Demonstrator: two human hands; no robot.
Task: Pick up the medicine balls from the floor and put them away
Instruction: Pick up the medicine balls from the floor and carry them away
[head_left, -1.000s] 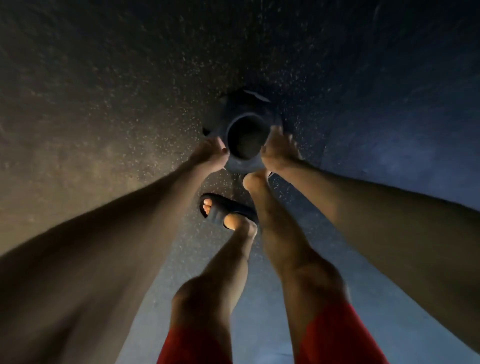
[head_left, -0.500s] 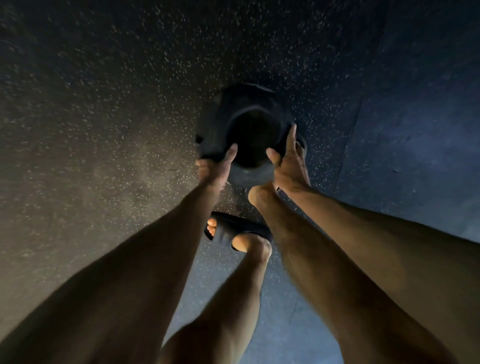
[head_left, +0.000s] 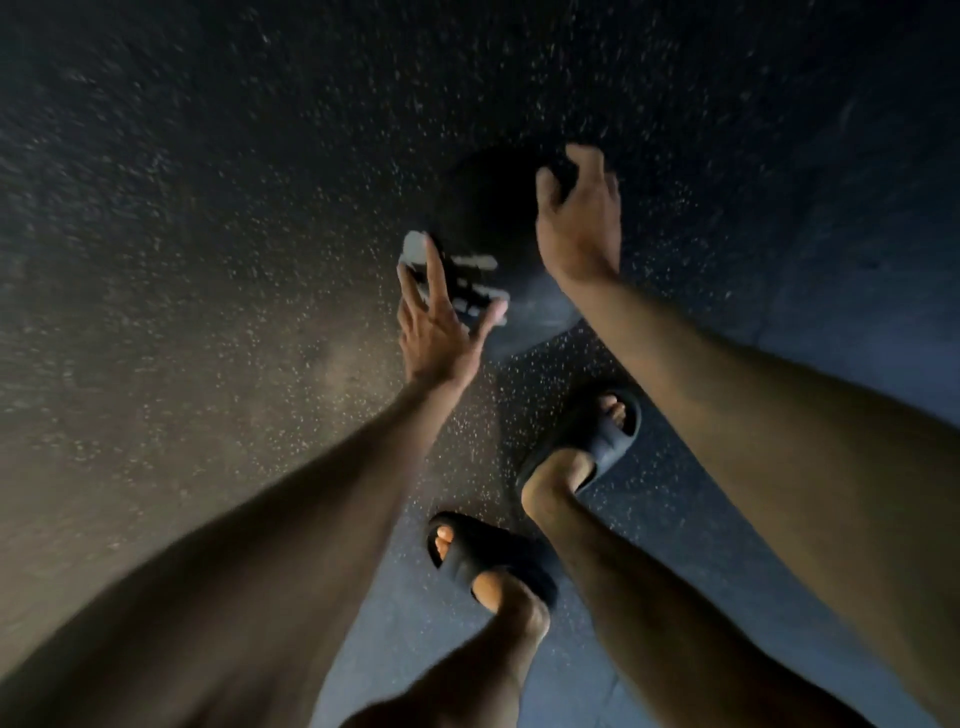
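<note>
I see a dark medicine ball (head_left: 493, 218) over the speckled rubber floor (head_left: 208, 260); can't tell if it's touching the floor. Pale lettering on its lower-left side, too blurred to read. My L hand (head_left: 436, 327) lies flat vs. that side, fingers straight & spread. R hand (head_left: 579, 223) is on the ball's right side, fingers curled over it. Nearer me, both feet in dark slides (head_left: 467, 558), R foot ahead, just below the ball.
</note>
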